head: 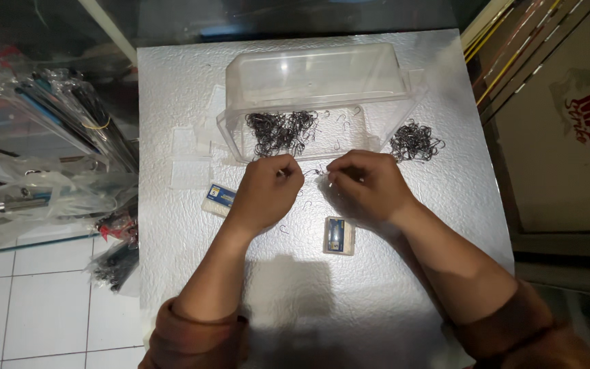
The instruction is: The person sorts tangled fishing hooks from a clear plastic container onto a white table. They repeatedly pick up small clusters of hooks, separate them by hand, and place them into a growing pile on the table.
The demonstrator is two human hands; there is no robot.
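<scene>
**Two hands pinch tiny hooks over a silver worktop**

The left hand has its fingers pressed together in a small grip, pinching one thin dark hook that is hard to see. The right hand is curled too, with its fingertips pinched on a clear little bag. The two hands are near each other, with the fingertips almost meeting.

A few loose hooks lie on the worktop just under and between the hands.

Just past the hands stands a clear plastic box, tipped on its side. Inside it sits a dark heap of hooks. Another small pile of hooks lies on the worktop beside the box, close to the right hand.

A small blue and white packet lies beside the left hand. A second packet lies below the right hand. Some flat clear bags lie further to the left.

Off the worktop on the left, long rods wrapped in plastic lean over a white tile floor. Both arms wear brown sleeves.
</scene>
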